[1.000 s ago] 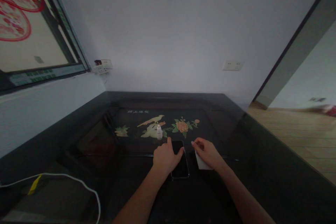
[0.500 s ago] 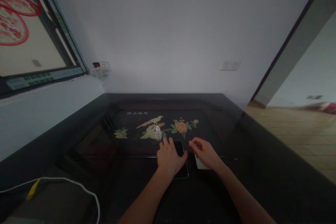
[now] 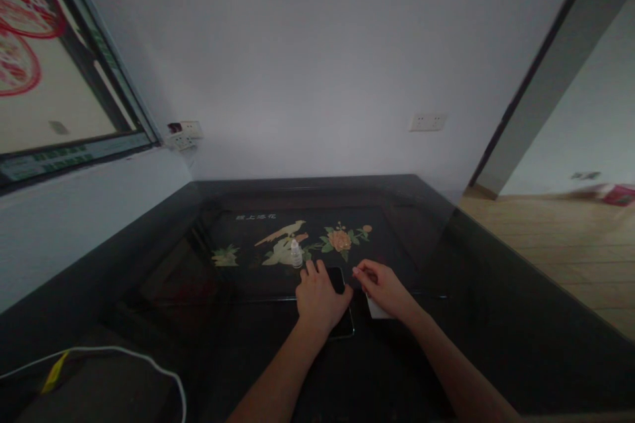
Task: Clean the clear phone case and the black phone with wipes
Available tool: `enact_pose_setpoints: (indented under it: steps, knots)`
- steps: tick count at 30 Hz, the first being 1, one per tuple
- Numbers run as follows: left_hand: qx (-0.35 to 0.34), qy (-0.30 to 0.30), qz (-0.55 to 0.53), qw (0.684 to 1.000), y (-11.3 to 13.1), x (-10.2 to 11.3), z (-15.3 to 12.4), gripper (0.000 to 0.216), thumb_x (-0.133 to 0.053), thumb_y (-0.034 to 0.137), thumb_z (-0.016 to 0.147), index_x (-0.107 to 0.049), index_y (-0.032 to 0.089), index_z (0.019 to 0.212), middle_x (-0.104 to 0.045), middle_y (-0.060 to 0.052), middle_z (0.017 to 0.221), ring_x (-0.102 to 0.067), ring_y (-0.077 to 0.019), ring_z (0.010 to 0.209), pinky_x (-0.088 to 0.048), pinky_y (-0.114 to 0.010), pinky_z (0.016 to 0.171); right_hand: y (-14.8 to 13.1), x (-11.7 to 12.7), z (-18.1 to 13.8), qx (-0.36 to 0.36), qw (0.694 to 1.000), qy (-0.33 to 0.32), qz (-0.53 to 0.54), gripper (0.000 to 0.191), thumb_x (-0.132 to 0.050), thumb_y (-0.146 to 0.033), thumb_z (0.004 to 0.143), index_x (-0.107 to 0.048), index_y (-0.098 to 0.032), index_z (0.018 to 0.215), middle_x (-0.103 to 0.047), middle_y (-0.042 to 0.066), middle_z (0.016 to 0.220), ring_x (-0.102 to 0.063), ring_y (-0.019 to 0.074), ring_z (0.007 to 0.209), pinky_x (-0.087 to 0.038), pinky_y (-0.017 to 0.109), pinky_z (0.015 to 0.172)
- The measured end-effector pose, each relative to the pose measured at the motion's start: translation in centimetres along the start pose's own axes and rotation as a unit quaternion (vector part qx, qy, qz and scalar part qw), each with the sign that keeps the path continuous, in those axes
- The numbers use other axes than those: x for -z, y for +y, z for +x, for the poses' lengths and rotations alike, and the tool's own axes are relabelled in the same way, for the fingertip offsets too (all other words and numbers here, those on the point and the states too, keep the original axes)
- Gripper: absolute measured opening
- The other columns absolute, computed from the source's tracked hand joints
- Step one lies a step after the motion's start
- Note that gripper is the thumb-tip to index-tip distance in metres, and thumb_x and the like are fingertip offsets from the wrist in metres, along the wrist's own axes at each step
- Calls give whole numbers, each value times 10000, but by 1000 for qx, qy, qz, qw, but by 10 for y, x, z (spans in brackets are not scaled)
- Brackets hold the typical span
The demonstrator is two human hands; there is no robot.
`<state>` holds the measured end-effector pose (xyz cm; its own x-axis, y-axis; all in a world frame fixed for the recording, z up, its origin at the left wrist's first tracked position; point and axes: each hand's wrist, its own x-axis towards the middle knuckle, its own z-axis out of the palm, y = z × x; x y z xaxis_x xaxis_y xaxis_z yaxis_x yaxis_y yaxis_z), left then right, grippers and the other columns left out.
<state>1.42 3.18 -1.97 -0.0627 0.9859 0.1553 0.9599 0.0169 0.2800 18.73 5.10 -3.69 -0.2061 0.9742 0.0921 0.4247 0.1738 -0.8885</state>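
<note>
A black smartphone (image 3: 343, 325) lies flat on the dark, glossy table. My left hand (image 3: 320, 297) spans it from above, with the fingers at its left side and the thumb at its right edge; much of the phone is hidden beneath. To the right, my right hand (image 3: 384, 287) is closed in a pinch, thumb against forefinger. Whatever those fingertips hold is too small to make out. Partly under that hand lies a flat white item (image 3: 378, 309), perhaps a cloth or packet. A small clear bottle with a white cap (image 3: 296, 255) stands upright just beyond my left fingers.
The dark table (image 3: 238, 344) has an inlaid bird and flower picture (image 3: 340, 240). At the near left, a white cable (image 3: 124, 349) with a yellow tag (image 3: 54, 371) curves across a dark surface. Wall sockets (image 3: 428, 122) are on the wall behind, and a window (image 3: 59, 79) is at left.
The view has shifted slightly. Both hands keep nearly the same pose, the left over the phone and the right pinched beside it. The bottle stands where it was.
</note>
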Motion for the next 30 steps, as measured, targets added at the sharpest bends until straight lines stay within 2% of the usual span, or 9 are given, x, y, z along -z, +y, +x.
enact_pose_setpoints:
  steps: [30]
  knots:
    - [-3,7,-22,1000,-4,-4,1,617,-578,630,793,-530,161,1191,-564,-178,1237,-568,-324,1128,-491,-348,812,1,1,-2,4,1000,-13,-18,316,-531,-486,984,-622,-216,849,-616,-25,621,-599,153,579,-425,248,551]
